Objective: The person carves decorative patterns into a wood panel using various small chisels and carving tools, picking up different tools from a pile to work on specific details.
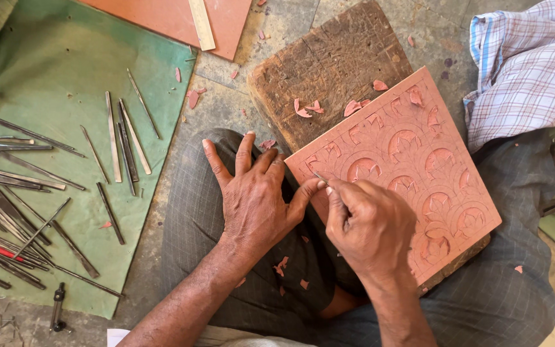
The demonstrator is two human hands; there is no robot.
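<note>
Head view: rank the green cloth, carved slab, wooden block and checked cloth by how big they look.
1. Green cloth
2. Carved slab
3. Wooden block and checked cloth look alike; the slab hides part of the block and the frame cuts off the cloth, so unranked.

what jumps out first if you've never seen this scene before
A reddish slab carved with rows of arched flower motifs fills the centre right, propped on a worn wooden block. The right hand presses a thin metal tool to its left edge, the left hand bracing alongside. Far left, many slim metal chisels lie on a green cloth.
</note>
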